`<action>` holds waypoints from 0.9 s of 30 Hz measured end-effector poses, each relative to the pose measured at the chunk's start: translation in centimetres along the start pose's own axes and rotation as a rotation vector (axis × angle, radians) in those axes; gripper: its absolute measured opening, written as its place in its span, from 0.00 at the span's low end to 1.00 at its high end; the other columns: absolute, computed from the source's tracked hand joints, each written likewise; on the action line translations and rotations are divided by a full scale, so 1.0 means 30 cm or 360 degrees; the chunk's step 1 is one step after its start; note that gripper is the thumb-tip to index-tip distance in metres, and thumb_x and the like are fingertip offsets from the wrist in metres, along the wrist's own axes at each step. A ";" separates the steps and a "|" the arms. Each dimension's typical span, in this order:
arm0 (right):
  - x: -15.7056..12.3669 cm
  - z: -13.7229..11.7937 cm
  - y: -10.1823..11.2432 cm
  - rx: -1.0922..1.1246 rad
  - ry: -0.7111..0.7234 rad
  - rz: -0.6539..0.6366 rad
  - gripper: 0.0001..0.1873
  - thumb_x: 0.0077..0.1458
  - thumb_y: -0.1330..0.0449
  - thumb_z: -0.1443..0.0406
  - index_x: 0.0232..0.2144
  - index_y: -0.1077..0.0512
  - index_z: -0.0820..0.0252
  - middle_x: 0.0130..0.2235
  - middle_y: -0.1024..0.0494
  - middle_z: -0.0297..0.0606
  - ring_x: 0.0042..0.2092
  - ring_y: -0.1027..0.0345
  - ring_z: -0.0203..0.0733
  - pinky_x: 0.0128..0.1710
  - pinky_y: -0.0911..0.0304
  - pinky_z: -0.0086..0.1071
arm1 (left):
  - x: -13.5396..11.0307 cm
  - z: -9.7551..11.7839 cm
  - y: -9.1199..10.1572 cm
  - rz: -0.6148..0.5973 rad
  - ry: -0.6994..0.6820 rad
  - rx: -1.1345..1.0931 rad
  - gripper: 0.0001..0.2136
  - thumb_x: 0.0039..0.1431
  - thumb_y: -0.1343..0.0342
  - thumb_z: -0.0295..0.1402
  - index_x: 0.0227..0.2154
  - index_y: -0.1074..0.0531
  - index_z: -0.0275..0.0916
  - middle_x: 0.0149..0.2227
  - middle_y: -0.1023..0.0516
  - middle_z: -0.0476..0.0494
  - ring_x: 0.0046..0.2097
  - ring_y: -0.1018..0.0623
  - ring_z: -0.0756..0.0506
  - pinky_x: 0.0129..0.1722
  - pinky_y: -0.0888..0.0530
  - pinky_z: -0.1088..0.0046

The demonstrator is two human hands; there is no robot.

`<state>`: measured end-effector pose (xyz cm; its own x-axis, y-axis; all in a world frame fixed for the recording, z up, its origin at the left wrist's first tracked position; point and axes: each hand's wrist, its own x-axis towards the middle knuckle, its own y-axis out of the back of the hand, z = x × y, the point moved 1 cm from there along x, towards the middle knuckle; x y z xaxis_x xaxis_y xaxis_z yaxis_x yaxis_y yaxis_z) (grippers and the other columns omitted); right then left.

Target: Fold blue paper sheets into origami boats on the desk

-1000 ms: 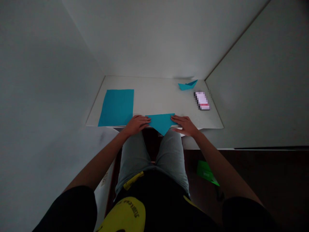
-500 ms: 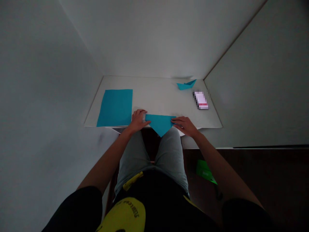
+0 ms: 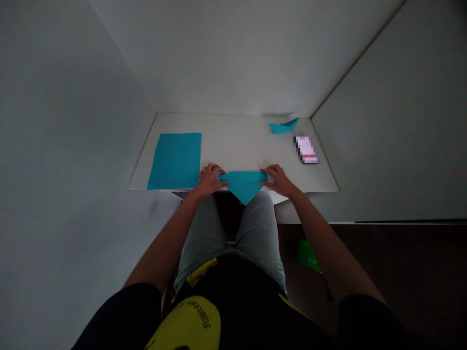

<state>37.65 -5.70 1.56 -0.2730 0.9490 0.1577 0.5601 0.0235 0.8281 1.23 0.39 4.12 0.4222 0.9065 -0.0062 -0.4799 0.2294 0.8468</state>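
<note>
A folded sheet of blue paper spans the gap between my hands at the table's front edge, its point hanging toward my lap. My left hand pinches its left corner between thumb and fingers. At the right corner, my right hand grips the paper the same way, thumb below and fingers above. The paper's far edge looks slightly curved.
On the white table, a flat blue sheet lies to the left. A blue paper boat stands at the back right, and a phone rests nearer. Walls enclose the table. Something green is on the dark floor.
My right hand has closed its thumb and fingers on the paper's right corner, where it lay flatter before. The paper's far edge now bends. My left hand has barely moved.
</note>
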 end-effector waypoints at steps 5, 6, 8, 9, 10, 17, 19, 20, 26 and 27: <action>0.037 -0.014 0.028 0.0074 0.0063 -0.0075 0.17 0.63 0.30 0.54 0.50 0.21 0.53 0.53 0.28 0.46 0.57 0.30 0.55 0.61 0.30 0.51 | -0.003 0.014 0.003 -0.0024 -0.0004 -0.0036 0.13 0.60 0.29 0.39 0.46 0.21 0.45 0.56 0.22 0.42 0.60 0.26 0.34 0.62 0.33 0.49; 0.042 -0.020 0.031 0.0092 0.0088 -0.0072 0.15 0.63 0.30 0.55 0.48 0.21 0.54 0.52 0.26 0.45 0.55 0.29 0.54 0.60 0.30 0.50 | -0.005 0.017 0.003 -0.0023 -0.0018 -0.0062 0.12 0.61 0.30 0.38 0.46 0.21 0.45 0.54 0.20 0.42 0.58 0.25 0.35 0.62 0.34 0.49; 0.048 -0.037 0.034 0.0135 0.0145 -0.0064 0.11 0.64 0.31 0.57 0.44 0.22 0.54 0.49 0.24 0.44 0.52 0.28 0.52 0.57 0.30 0.49 | -0.010 0.022 0.002 -0.0023 -0.0053 -0.0117 0.10 0.62 0.31 0.36 0.44 0.20 0.44 0.49 0.17 0.43 0.55 0.23 0.36 0.62 0.35 0.49; 0.047 -0.047 0.035 0.0158 0.0169 -0.0054 0.09 0.64 0.32 0.58 0.43 0.23 0.54 0.47 0.22 0.43 0.50 0.27 0.51 0.55 0.31 0.48 | -0.012 0.022 0.001 -0.0020 -0.0072 -0.0138 0.09 0.62 0.31 0.36 0.44 0.19 0.44 0.47 0.16 0.44 0.54 0.22 0.36 0.62 0.35 0.49; 0.044 -0.057 0.034 0.0173 0.0185 -0.0038 0.08 0.65 0.33 0.59 0.42 0.24 0.54 0.46 0.21 0.42 0.48 0.27 0.50 0.53 0.31 0.46 | -0.015 0.022 -0.002 -0.0013 -0.0098 -0.0154 0.08 0.63 0.32 0.35 0.44 0.18 0.45 0.46 0.15 0.44 0.53 0.22 0.37 0.62 0.35 0.49; -0.046 -0.126 0.033 -0.0275 0.0338 -0.0021 0.10 0.68 0.40 0.67 0.47 0.21 0.53 0.51 0.15 0.43 0.50 0.24 0.52 0.50 0.35 0.44 | -0.046 0.000 -0.043 0.0050 -0.0460 -0.0110 0.14 0.66 0.38 0.27 0.48 0.15 0.51 0.51 0.13 0.46 0.55 0.20 0.38 0.58 0.31 0.53; -0.090 -0.132 0.027 -0.0345 0.0397 -0.0034 0.14 0.68 0.42 0.68 0.52 0.21 0.52 0.56 0.16 0.43 0.54 0.23 0.52 0.52 0.35 0.45 | -0.064 -0.009 -0.058 0.0106 -0.0528 -0.0068 0.16 0.65 0.39 0.26 0.50 0.15 0.50 0.53 0.13 0.47 0.55 0.20 0.38 0.58 0.30 0.53; -0.113 -0.133 0.023 -0.0361 0.0402 -0.0021 0.16 0.69 0.43 0.68 0.54 0.21 0.52 0.58 0.16 0.42 0.55 0.23 0.52 0.53 0.34 0.46 | -0.074 -0.013 -0.064 0.0134 -0.0573 -0.0055 0.17 0.65 0.39 0.25 0.51 0.15 0.50 0.54 0.13 0.47 0.55 0.20 0.38 0.58 0.29 0.53; -0.192 -0.150 -0.025 -0.0369 0.0304 0.0137 0.19 0.71 0.39 0.60 0.61 0.25 0.52 0.63 0.20 0.44 0.63 0.27 0.55 0.57 0.36 0.48 | -0.122 -0.038 -0.078 0.0207 -0.0824 -0.0097 0.21 0.63 0.34 0.32 0.59 0.19 0.48 0.60 0.17 0.43 0.59 0.21 0.37 0.64 0.29 0.50; -0.193 -0.154 -0.037 -0.0363 0.0272 0.0158 0.19 0.71 0.39 0.58 0.61 0.25 0.52 0.63 0.20 0.45 0.63 0.27 0.56 0.58 0.36 0.49 | -0.125 -0.040 -0.078 0.0196 -0.0825 -0.0117 0.19 0.64 0.34 0.33 0.58 0.19 0.49 0.60 0.17 0.43 0.59 0.20 0.38 0.64 0.29 0.50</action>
<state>34.99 -12.68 2.22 -0.3643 0.8760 0.3161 0.4059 -0.1561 0.9005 -0.15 -3.12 1.51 0.6748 0.6387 0.3698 -0.5945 0.1734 0.7852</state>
